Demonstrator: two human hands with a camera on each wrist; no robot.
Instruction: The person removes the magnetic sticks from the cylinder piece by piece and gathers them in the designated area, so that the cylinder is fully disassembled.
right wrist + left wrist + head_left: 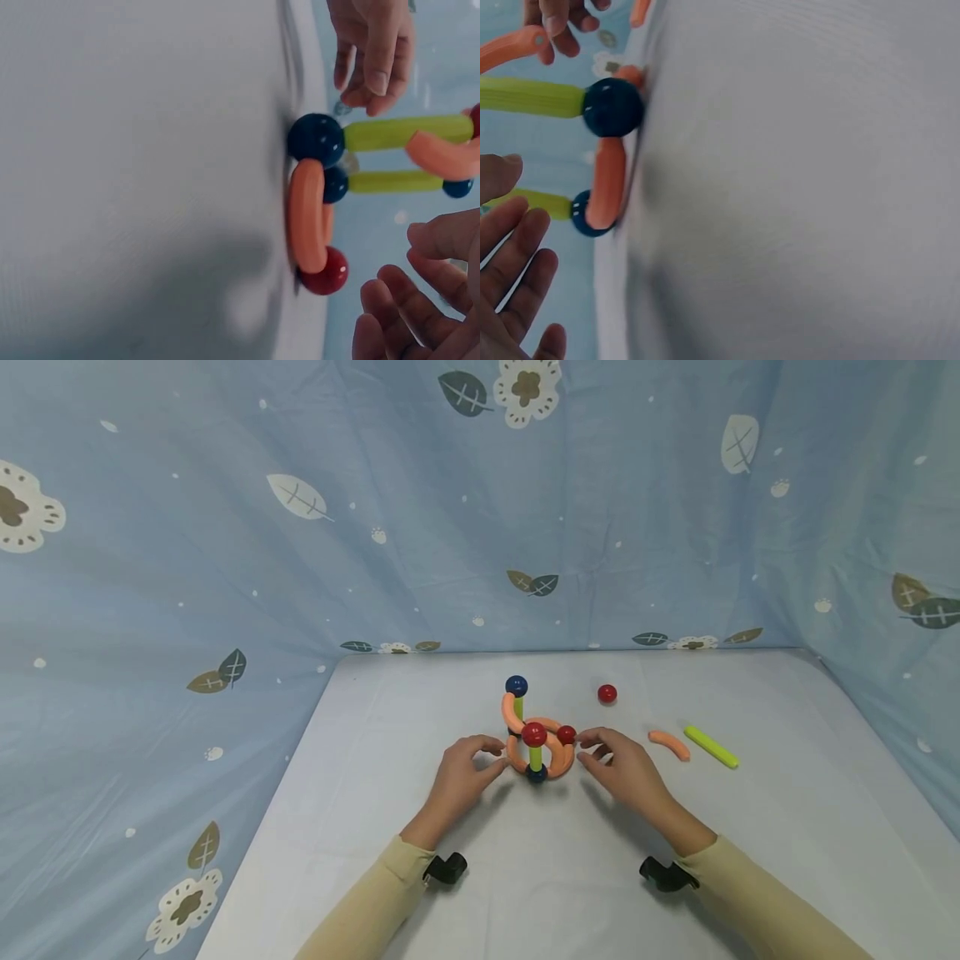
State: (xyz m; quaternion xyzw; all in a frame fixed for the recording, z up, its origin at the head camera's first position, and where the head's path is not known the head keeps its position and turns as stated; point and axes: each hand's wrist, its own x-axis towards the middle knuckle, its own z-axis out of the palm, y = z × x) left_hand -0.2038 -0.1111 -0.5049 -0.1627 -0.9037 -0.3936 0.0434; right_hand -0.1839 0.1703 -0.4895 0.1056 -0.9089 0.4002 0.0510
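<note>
Between the two hands stands a toy built of balls and rods. Its base is a ring of curved orange rods [514, 760], joined by dark blue balls [536, 774] and a red ball [566, 735]. Two yellow-green rods [405, 133] rise from it, topped by a red ball [533, 734] and a blue ball [516, 686]. Another curved orange rod [512, 713] slants between the uprights. On the left side, my left hand [461, 777] is close to the ring, fingers relaxed, gripping nothing. My right hand [626, 768] hovers by the base's red ball with fingers loosely bent and apart.
To the right lie a loose curved orange rod [669, 745] and a straight yellow-green rod [711, 747]. A loose red ball [607, 693] sits farther back. The white table [540, 877] meets a blue patterned cloth [600, 527] behind and at the sides.
</note>
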